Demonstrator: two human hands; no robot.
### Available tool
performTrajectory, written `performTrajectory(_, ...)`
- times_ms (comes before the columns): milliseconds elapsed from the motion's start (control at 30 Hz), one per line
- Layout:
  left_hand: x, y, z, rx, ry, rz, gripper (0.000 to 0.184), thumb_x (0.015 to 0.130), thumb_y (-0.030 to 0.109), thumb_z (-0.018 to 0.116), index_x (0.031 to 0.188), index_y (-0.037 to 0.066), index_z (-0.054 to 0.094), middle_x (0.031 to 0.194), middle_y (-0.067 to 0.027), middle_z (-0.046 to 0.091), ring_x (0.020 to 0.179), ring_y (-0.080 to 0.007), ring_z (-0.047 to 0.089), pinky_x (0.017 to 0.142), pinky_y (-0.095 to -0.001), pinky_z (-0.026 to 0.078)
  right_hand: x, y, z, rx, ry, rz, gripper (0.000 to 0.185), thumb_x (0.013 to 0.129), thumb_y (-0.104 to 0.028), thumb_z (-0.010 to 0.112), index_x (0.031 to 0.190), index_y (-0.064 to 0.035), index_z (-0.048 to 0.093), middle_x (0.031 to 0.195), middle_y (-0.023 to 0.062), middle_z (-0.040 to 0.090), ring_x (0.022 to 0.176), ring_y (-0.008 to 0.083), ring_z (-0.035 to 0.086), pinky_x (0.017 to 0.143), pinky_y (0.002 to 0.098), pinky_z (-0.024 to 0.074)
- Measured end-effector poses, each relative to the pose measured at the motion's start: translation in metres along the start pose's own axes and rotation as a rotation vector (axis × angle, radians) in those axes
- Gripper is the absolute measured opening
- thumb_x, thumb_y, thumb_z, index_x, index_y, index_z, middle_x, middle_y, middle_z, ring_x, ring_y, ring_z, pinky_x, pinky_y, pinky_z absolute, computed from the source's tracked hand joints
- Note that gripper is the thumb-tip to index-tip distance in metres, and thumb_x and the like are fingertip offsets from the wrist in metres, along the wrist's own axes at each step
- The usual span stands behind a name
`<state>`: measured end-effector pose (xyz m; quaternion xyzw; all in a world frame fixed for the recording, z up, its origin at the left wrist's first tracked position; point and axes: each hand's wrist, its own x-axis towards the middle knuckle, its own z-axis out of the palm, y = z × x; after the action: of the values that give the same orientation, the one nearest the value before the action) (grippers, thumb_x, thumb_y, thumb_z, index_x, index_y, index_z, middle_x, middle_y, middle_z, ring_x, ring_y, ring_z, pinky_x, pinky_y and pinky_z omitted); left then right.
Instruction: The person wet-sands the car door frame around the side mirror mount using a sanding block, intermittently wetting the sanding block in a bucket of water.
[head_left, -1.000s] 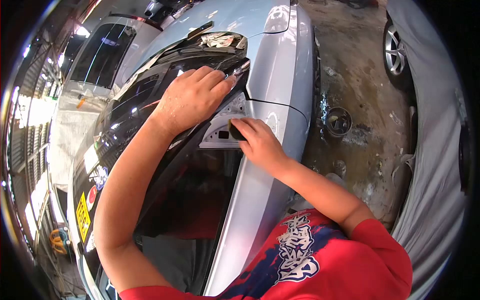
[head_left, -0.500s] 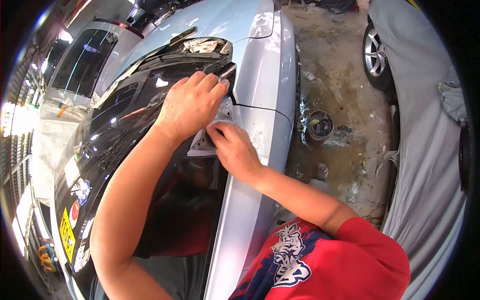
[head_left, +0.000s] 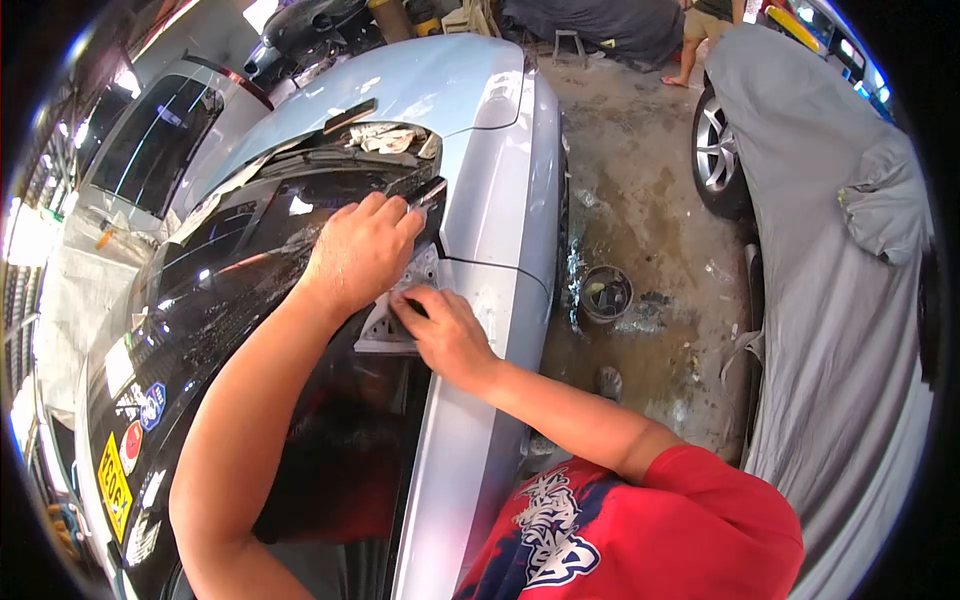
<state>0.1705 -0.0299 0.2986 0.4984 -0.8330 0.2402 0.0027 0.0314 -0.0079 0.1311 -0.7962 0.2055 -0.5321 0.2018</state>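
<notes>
My left hand (head_left: 362,250) is closed at the windshield's edge, its fingertips bent over near a dark trim piece (head_left: 430,192); what they grip is hidden. My right hand (head_left: 445,335) pinches a small dark pad (head_left: 414,307), mostly covered by the fingers. It presses on the bare triangular mirror mount (head_left: 385,330) at the front corner of the side window (head_left: 345,450). The mount is light grey with holes in it. Light blue-silver paint covers the door and fender (head_left: 490,205) beside it.
A bucket (head_left: 606,293) stands on the wet floor right of the car. Farther right is a car under a grey cover (head_left: 820,250), its wheel (head_left: 716,150) showing. A person's legs (head_left: 693,45) are at the top. A white vehicle (head_left: 205,135) stands at upper left.
The view has shifted, bringing the person's legs into sight. My right hand has moved along the mirror mount toward the windshield with the pad. My left hand stays near the same trim.
</notes>
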Motion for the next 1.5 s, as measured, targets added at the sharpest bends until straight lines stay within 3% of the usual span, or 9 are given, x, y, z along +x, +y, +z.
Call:
performTrajectory(233,-0.002,-0.003,0.005,-0.041,-0.061,0.028,0.018,0.085,0.013,0.069,0.103,0.009,0.070,0.095,-0.0072,0.065,0.093,-0.0280,0.066,0.077,-0.0413,0.058,0.002,-0.019,0.009,0.046,-0.001,-0.040,0.044,0.085,-0.002,0.065,0.129,-0.0039,0.070,0.122,0.0093,0.062,0.100,0.0322,0.062,0.089,0.0437,0.0519)
performTrajectory(400,-0.005,-0.002,0.008,-0.106,-0.133,0.103,0.009,0.083,0.015,0.067,0.089,0.009,0.070,0.096,-0.0082,0.066,0.097,-0.0287,0.065,0.082,-0.0426,0.058,-0.002,0.001,-0.005,-0.034,-0.042,0.039,0.049,0.084,0.001,0.064,0.132,-0.0058,0.069,0.125,0.0108,0.060,0.108,0.0331,0.061,0.093,0.0455,0.0511)
performTrajectory(533,-0.007,-0.002,0.005,-0.045,-0.260,0.131,0.016,0.084,0.018,0.067,0.097,0.011,0.073,0.102,-0.0066,0.068,0.105,-0.0257,0.066,0.087,-0.0400,0.058,-0.007,-0.002,0.004,0.020,-0.045,0.029,0.050,0.084,0.000,0.064,0.134,-0.0060,0.068,0.126,0.0109,0.060,0.107,0.0339,0.061,0.092,0.0467,0.0514)
performTrajectory(767,-0.007,-0.005,0.008,-0.068,-0.216,0.138,0.011,0.082,0.015,0.067,0.091,0.009,0.071,0.098,-0.0079,0.066,0.098,-0.0283,0.065,0.083,-0.0425,0.057,-0.007,0.006,0.003,0.044,-0.022,0.111,0.042,0.087,0.000,0.064,0.128,-0.0059,0.070,0.123,0.0127,0.062,0.105,0.0349,0.063,0.092,0.0461,0.0518)
performTrajectory(900,-0.005,0.000,0.003,-0.056,-0.227,0.113,0.010,0.082,0.017,0.068,0.089,0.010,0.070,0.098,-0.0078,0.066,0.101,-0.0271,0.066,0.084,-0.0419,0.057,0.003,0.000,0.001,0.044,0.014,-0.024,0.040,0.087,0.000,0.063,0.126,-0.0041,0.071,0.125,0.0140,0.063,0.105,0.0354,0.064,0.090,0.0462,0.0526)
performTrajectory(1067,-0.008,-0.003,0.010,-0.037,-0.217,0.122,0.010,0.083,0.016,0.068,0.091,0.010,0.070,0.099,-0.0072,0.066,0.101,-0.0277,0.066,0.086,-0.0420,0.057,-0.022,0.024,0.007,0.011,-0.022,0.110,0.048,0.081,0.005,0.066,0.128,-0.0006,0.070,0.128,0.0152,0.062,0.110,0.0372,0.064,0.096,0.0459,0.0526)
performTrajectory(1200,-0.005,0.001,0.000,-0.059,-0.221,0.064,0.013,0.081,0.016,0.070,0.092,0.010,0.070,0.100,-0.0068,0.067,0.102,-0.0277,0.066,0.087,-0.0426,0.057,0.010,-0.009,0.003,0.142,0.068,-0.016,0.040,0.081,0.003,0.065,0.121,0.0001,0.071,0.124,0.0159,0.062,0.104,0.0379,0.064,0.091,0.0469,0.0535)
performTrajectory(1333,-0.007,-0.001,0.007,-0.068,-0.179,0.089,0.014,0.080,0.016,0.071,0.092,0.010,0.070,0.100,-0.0070,0.067,0.101,-0.0279,0.066,0.086,-0.0425,0.057,-0.006,0.024,0.006,0.073,-0.004,-0.014,0.044,0.081,0.004,0.066,0.125,0.0001,0.071,0.129,0.0163,0.061,0.116,0.0364,0.062,0.098,0.0462,0.0522)
performTrajectory(1500,-0.007,-0.003,0.008,-0.073,-0.188,0.089,0.010,0.081,0.014,0.068,0.089,0.009,0.070,0.097,-0.0077,0.067,0.098,-0.0280,0.066,0.085,-0.0426,0.057,-0.005,0.005,0.007,0.110,-0.007,0.045,0.051,0.080,0.002,0.069,0.131,-0.0008,0.068,0.130,0.0170,0.060,0.117,0.0372,0.062,0.099,0.0474,0.0518)
